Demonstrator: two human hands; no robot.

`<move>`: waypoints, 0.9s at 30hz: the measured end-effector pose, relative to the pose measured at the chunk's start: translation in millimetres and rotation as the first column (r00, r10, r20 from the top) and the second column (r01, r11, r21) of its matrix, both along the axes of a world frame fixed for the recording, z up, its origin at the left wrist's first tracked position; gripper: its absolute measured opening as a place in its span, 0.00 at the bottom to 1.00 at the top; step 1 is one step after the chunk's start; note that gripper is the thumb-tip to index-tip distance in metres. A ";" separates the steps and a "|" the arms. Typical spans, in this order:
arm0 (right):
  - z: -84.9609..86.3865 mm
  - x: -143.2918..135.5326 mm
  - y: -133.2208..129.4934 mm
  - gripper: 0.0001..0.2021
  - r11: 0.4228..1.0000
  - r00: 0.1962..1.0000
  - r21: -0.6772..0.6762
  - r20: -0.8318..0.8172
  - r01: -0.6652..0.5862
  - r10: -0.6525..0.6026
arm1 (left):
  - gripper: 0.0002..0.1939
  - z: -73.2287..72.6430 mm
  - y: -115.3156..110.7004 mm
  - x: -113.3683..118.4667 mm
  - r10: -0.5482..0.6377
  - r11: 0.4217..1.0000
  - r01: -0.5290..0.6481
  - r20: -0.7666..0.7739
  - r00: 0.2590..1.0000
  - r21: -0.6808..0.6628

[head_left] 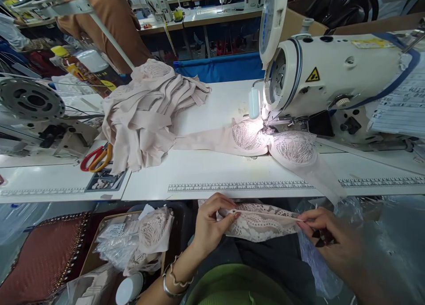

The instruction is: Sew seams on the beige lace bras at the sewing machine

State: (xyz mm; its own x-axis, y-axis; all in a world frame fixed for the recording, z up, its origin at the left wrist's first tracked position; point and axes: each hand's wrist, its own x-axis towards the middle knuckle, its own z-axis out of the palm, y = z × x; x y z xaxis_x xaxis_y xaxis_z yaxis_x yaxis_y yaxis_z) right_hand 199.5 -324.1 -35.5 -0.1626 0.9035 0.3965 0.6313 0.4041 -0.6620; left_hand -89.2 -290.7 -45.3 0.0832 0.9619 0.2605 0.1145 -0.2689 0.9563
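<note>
Below the table's front edge, my left hand point(214, 223) pinches one end of the top edge of a pale pink lace piece point(262, 223). The other end of that edge is held between the fingertips of my right hand point(327, 236), so the edge runs straight between both hands. A small dark object, too unclear to name, sits in my right palm. On the table, a pale pink bra point(294, 150) lies with its middle under the needle area of the white sewing machine point(338, 72), lit by a bright lamp.
A heap of pale pink fabric pieces point(146, 114) lies left of the machine, beside red and orange scissors point(97, 158). A printed ruler point(242, 187) runs along the front edge. Lower left are a box of lace pieces point(154, 229) and a red cushion point(43, 256).
</note>
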 end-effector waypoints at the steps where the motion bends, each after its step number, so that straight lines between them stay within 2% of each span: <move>1: 0.1 -1.5 -0.4 0.07 1.000 1.000 -0.015 -0.004 0.023 -0.023 | 0.05 -0.1 0.2 -0.1 0.004 1.000 -0.004 0.009 1.000 0.000; 5: 1.4 -4.1 0.9 0.03 0.989 0.988 -0.035 0.060 0.142 -0.139 | 0.04 -0.8 0.7 0.6 -0.006 1.000 0.007 0.072 0.997 -0.015; 8: 6.3 -1.1 4.9 0.04 0.995 0.994 -0.033 0.058 0.090 -0.088 | 0.03 -1.8 -0.3 2.9 0.004 1.000 -0.003 0.112 0.994 -0.012; 12: 23.9 10.6 12.4 0.09 0.974 0.999 -0.226 -0.047 -0.021 0.010 | 0.04 -2.2 0.0 -0.6 -0.018 1.000 0.020 0.185 0.983 -0.013; 14: 34.3 15.7 15.4 0.10 0.946 0.989 -0.301 -0.122 -0.117 0.084 | 0.05 1.7 2.1 -6.0 -0.118 0.988 0.135 0.194 0.974 -0.080; 17: 44.9 10.8 17.3 0.10 0.900 0.965 -0.357 -0.169 -0.251 0.202 | 0.09 13.3 5.6 -8.0 -0.399 0.890 0.405 0.071 0.914 -0.208; 19: 46.7 -3.1 17.3 0.09 0.881 0.960 -0.384 -0.124 -0.278 0.250 | 0.18 20.4 5.6 0.3 -0.545 0.822 0.529 -0.025 0.838 -0.211; 20: 46.0 -11.7 17.3 0.08 0.876 0.958 -0.388 -0.090 -0.286 0.273 | 0.19 22.4 4.5 7.3 -0.577 0.808 0.561 -0.047 0.815 -0.182; 23: 39.3 -33.1 16.4 0.06 0.878 0.946 -0.366 -0.024 -0.310 0.324 | 0.06 20.6 -0.9 31.3 -0.566 0.823 0.561 -0.037 0.823 -0.092; 25: 32.4 -36.8 15.1 0.05 0.872 0.946 -0.379 -0.030 -0.309 0.322 | 0.09 15.6 -3.3 42.4 -0.511 0.857 0.509 -0.005 0.859 -0.076; 27: 24.9 -31.9 13.0 0.03 0.860 0.961 -0.433 -0.062 -0.269 0.269 | 0.10 11.0 -3.2 46.2 -0.476 0.874 0.476 0.027 0.879 -0.098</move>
